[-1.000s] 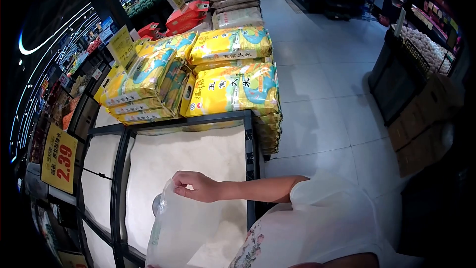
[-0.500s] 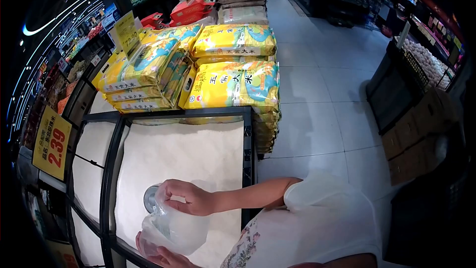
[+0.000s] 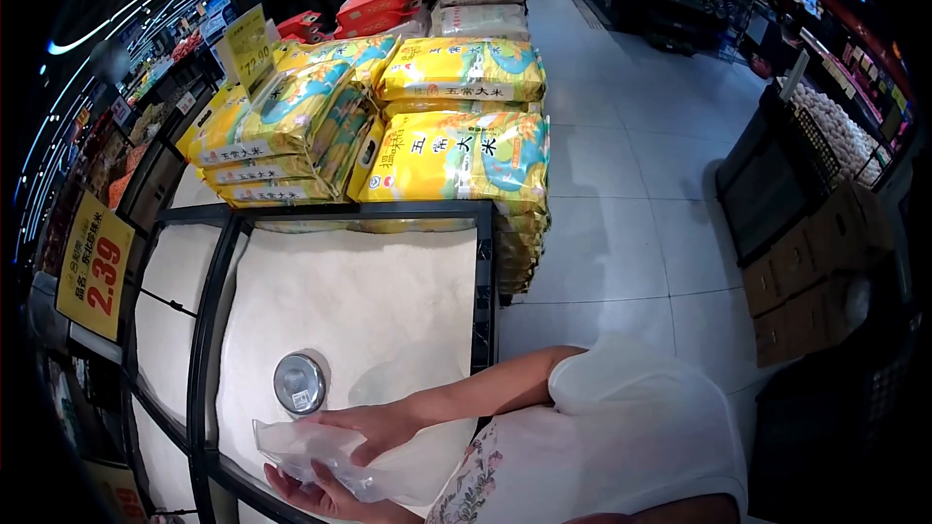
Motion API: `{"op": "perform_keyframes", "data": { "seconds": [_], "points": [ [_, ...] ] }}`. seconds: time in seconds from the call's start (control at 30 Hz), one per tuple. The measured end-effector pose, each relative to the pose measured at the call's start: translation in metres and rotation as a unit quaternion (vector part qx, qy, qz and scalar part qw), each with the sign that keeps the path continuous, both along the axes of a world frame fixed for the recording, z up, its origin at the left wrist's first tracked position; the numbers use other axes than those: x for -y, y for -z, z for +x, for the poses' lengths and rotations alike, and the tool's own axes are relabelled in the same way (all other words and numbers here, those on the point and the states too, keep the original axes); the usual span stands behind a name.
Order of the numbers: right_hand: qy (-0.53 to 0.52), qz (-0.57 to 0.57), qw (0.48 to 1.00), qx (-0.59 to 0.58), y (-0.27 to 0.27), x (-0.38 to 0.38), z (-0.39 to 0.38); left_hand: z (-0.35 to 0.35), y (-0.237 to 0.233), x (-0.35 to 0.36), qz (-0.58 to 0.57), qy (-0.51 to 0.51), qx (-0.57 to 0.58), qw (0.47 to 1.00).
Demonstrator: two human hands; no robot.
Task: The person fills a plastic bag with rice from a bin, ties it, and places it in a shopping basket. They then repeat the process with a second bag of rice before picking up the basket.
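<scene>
A clear plastic bag (image 3: 291,442) is spread between my two hands over a bin of fine white grain (image 3: 359,281). My right hand (image 3: 374,430) holds the bag from above, its fingers partly hidden by the film. Below it in the view, my left hand (image 3: 316,495) grips the bag's lower side, with the thumb against the plastic and the other fingers curled. A round silver metal object (image 3: 300,384) with a small label rests on the grain just above the bag, touched by neither hand.
Black bin frames (image 3: 206,330) divide the grain compartments. Yellow rice bags (image 3: 456,155) are stacked behind them. Price signs (image 3: 95,267) stand at left. Cardboard boxes (image 3: 811,262) sit at right, across the tiled floor (image 3: 612,233).
My right hand has moved down and away from the round metal object, which now shows fully. The bag is lower and stretched out more sideways. My left hand has turned, showing more of its fingers.
</scene>
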State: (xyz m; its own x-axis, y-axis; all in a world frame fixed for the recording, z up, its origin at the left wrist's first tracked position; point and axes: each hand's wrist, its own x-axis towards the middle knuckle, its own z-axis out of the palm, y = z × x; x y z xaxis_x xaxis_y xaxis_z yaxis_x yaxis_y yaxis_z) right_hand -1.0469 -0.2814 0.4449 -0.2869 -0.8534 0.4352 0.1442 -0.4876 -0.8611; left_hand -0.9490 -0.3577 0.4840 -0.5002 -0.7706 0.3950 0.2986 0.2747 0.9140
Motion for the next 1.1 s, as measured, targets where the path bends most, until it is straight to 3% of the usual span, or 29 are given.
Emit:
{"op": "perform_keyframes", "data": {
  "seconds": [0.1,0.13,0.23,0.3,0.43,0.47,0.53,0.57,0.6,0.63,0.67,0.73,0.77,0.83,0.9,0.93,1.0,1.07,1.1],
  "points": [
    [-0.125,0.08,0.989,-0.007,0.0,-0.005,0.028,-0.006,0.006,0.02,-0.085,-0.012,-0.03,0.996],
    [-0.077,-0.026,0.995,0.055,0.002,-0.003,0.047,-0.007,0.011,0.026,-0.121,-0.005,-0.03,0.992],
    [-0.118,0.064,0.991,0.005,0.031,0.004,0.061,-0.008,0.028,0.04,-0.226,0.019,-0.025,0.974],
    [-0.11,0.247,0.963,-0.01,0.023,-0.008,0.055,-0.006,0.02,0.047,-0.299,0.064,0.03,0.952],
    [0.104,0.205,0.964,-0.132,0.045,-0.008,0.026,0.005,-0.017,0.035,-0.228,-0.042,-0.004,0.973],
    [0.14,0.279,0.934,-0.171,0.038,-0.012,0.015,0.011,-0.026,0.031,-0.207,-0.094,-0.017,0.974],
    [0.15,0.386,0.858,-0.303,0.039,-0.011,-0.001,0.022,-0.03,0.028,-0.348,-0.079,-0.076,0.931],
    [0.159,0.356,0.837,-0.384,0.041,-0.01,-0.001,0.015,-0.037,0.001,-0.368,-0.059,-0.106,0.922],
    [0.169,0.319,0.811,-0.461,0.044,-0.009,0.002,0.025,-0.032,0.009,-0.447,0.076,-0.015,0.891],
    [0.158,0.278,0.817,-0.479,0.054,-0.004,0.006,0.016,-0.035,0.006,-0.513,0.173,0.072,0.838],
    [0.149,0.236,0.822,-0.496,0.063,0.0,0.009,0.006,-0.03,0.004,-0.533,0.223,0.154,0.802],
    [0.242,0.103,0.785,-0.561,0.055,-0.005,0.009,0.0,-0.005,0.015,-0.446,0.277,0.325,0.787],
    [0.233,0.125,0.791,-0.552,0.045,-0.008,0.006,0.005,0.008,0.023,-0.438,0.256,0.34,0.792],
    [0.257,0.131,0.801,-0.524,0.031,-0.014,-0.001,0.012,0.035,0.043,-0.297,0.372,0.446,0.758],
    [0.282,0.105,0.812,-0.5,0.029,-0.014,-0.008,0.018,0.058,0.04,-0.022,0.471,0.416,0.777],
    [0.292,0.092,0.811,-0.499,0.03,-0.014,-0.01,0.021,0.077,0.032,0.061,0.48,0.346,0.804],
    [0.303,0.077,0.808,-0.5,0.031,-0.012,-0.016,0.026,0.091,0.007,0.326,0.457,0.282,0.778],
    [0.31,0.085,0.799,-0.509,0.032,-0.012,-0.021,0.03,0.09,-0.003,0.473,0.426,0.29,0.715],
    [0.31,0.084,0.798,-0.51,0.029,-0.014,-0.022,0.032,0.093,-0.003,0.472,0.427,0.289,0.715]
  ]
}}
